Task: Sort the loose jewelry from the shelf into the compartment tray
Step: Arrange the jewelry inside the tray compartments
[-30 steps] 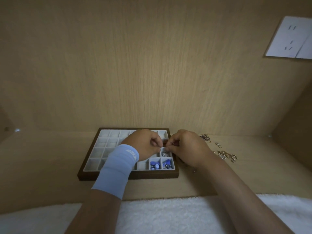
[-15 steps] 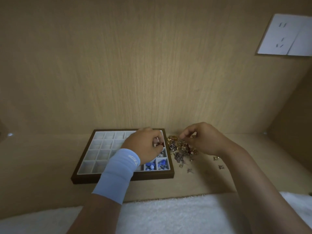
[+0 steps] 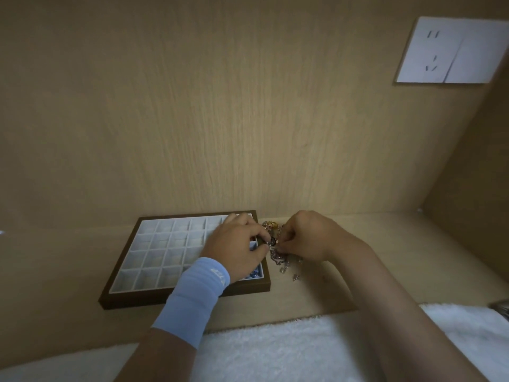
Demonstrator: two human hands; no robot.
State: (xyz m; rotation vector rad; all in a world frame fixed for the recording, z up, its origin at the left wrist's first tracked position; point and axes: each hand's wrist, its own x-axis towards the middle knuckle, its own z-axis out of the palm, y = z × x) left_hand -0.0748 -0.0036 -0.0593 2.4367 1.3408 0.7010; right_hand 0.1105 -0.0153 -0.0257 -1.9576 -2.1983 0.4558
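Probably home: wood shelf [image 3: 427, 244], socket [image 3: 446, 51].

Right hand [image 3: 305, 235]: back from the far side of the pile [image 3: 276, 257], fingertips now at the grip, meeting the left's (half a second ago they were well apart).
Left hand [image 3: 237, 244]: slid right, off the cells of the tray [image 3: 132, 299] to its rim, pinching a dark ring [image 3: 271, 240].
Ring: newly in view, between both sets of fingertips.
Pile: a second ago hidden under the right hand; now showing just behind and below the grip.

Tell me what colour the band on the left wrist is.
The wristband is light blue with small white lettering, shown clearest in the head view.
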